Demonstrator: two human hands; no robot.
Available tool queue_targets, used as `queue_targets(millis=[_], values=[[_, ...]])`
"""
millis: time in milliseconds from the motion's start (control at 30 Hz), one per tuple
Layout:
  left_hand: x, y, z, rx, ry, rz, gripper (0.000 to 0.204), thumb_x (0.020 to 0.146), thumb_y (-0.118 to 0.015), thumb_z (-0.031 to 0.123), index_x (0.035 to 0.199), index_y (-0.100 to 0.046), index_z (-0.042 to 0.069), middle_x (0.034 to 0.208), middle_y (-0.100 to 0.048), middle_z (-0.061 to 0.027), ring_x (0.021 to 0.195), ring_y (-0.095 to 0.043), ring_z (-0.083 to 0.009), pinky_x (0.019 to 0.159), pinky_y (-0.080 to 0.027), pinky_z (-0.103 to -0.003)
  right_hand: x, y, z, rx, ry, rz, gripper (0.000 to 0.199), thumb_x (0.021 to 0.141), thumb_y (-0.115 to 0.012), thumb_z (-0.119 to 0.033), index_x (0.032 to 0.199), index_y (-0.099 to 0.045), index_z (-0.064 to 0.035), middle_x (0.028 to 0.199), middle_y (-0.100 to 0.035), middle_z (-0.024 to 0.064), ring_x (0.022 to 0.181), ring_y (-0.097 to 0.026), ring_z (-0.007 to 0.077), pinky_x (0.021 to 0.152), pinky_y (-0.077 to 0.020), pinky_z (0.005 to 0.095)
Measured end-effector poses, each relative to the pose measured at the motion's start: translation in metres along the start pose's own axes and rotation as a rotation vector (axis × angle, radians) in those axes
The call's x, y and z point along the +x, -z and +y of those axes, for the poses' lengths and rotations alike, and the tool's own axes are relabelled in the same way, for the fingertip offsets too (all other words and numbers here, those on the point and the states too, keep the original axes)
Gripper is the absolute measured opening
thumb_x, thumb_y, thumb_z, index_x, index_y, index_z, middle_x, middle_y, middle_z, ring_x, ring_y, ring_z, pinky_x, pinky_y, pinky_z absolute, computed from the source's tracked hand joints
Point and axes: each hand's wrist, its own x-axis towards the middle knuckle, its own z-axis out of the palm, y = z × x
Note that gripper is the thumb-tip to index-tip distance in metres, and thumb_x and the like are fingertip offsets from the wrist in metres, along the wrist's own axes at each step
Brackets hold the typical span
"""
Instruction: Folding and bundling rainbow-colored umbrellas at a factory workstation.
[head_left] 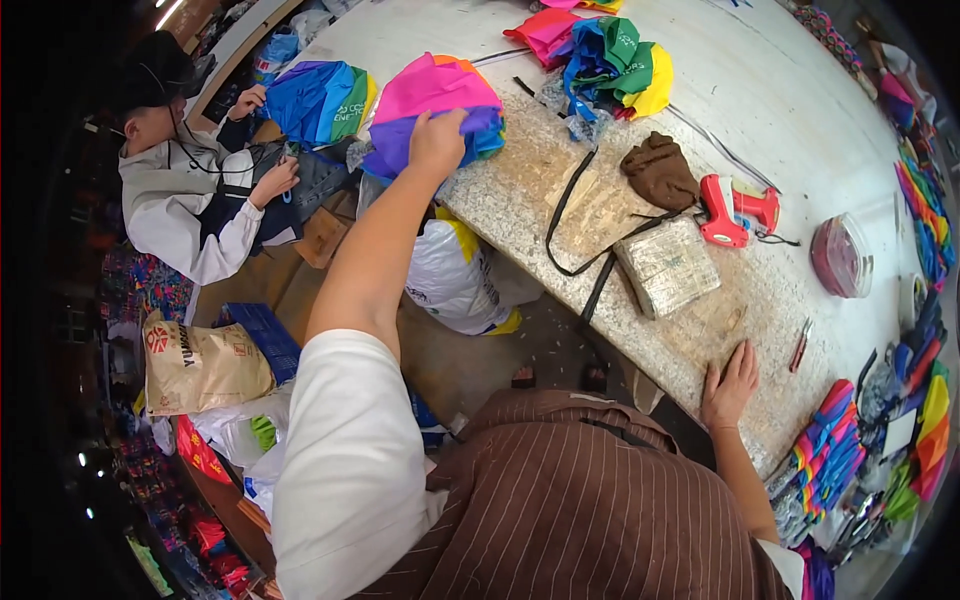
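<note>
My left arm (365, 270) reaches far to the left across the table's edge. At its end, my left hand (437, 145) is closed on the purple panel of a rainbow-coloured umbrella (435, 90), which is bunched up and puffed out at the table's left end. The umbrella's handle is hidden. My right hand (731, 385) lies flat on the worn near part of the table (690, 350), fingers spread, holding nothing. Nearest to it are a red-handled small tool (800, 345) and a tape-wrapped block (668, 267).
Another bunched rainbow umbrella (610, 65) lies farther back. Two red glue guns (725, 210), a brown cloth (660, 170), a black strap (560, 225) and a clear tub (840, 255) sit on the table. Folded umbrellas (830, 445) crowd the right. At left, a seated person (190, 190) handles an umbrella (318, 100).
</note>
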Motion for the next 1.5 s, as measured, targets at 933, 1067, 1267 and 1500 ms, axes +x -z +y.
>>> queue_targets(millis=[933, 1067, 1267, 1500], values=[[-0.045, 0.235, 0.380, -1.702, -0.145, -0.610, 0.050, 0.093, -0.056, 0.038, 0.133, -0.048, 0.008, 0.113, -0.064, -0.0130, 0.094, -0.063, -0.0259, 0.084, -0.047, -0.031, 0.062, 0.208, -0.110, 1.880, 0.266, 0.152, 0.053, 0.100, -0.041, -0.029, 0.143, -0.025, -0.0039, 0.145, -0.031, 0.0129, 0.132, -0.034, 0.0240, 0.109, -0.0302, 0.0377], [-0.117, 0.238, 0.343, -1.632, -0.459, -0.207, 0.022, 0.096, -0.054, 0.021, 0.106, -0.058, 0.001, 0.088, -0.060, -0.0031, 0.079, -0.055, -0.0090, 0.072, -0.046, -0.022, 0.085, 0.200, -0.074, 1.440, 0.417, 0.350, 0.042, 0.097, -0.050, -0.018, 0.135, -0.041, -0.0020, 0.129, -0.051, 0.0141, 0.117, -0.053, 0.0225, 0.096, -0.0476, 0.0343], [-0.187, 0.159, 0.312, -1.753, 0.142, -0.959, 0.033, 0.095, -0.056, 0.028, 0.115, -0.053, 0.002, 0.090, -0.059, -0.0069, 0.079, -0.058, -0.0151, 0.074, -0.048, -0.028, 0.057, 0.149, -0.045, 1.965, 0.313, 0.129, 0.043, 0.100, -0.040, -0.032, 0.132, -0.042, -0.0037, 0.129, -0.050, 0.0104, 0.116, -0.050, 0.0216, 0.098, -0.0429, 0.0336], [-0.195, 0.191, 0.364, -2.217, -0.003, -1.594, 0.040, 0.089, -0.063, 0.020, 0.120, -0.049, -0.001, 0.091, -0.060, -0.0130, 0.080, -0.063, -0.0237, 0.067, -0.053, -0.036, 0.074, 0.086, -0.034, 1.379, 0.411, 0.194, 0.044, 0.096, -0.049, -0.033, 0.130, -0.046, -0.0047, 0.128, -0.052, 0.0113, 0.116, -0.051, 0.0239, 0.099, -0.0423, 0.0352]])
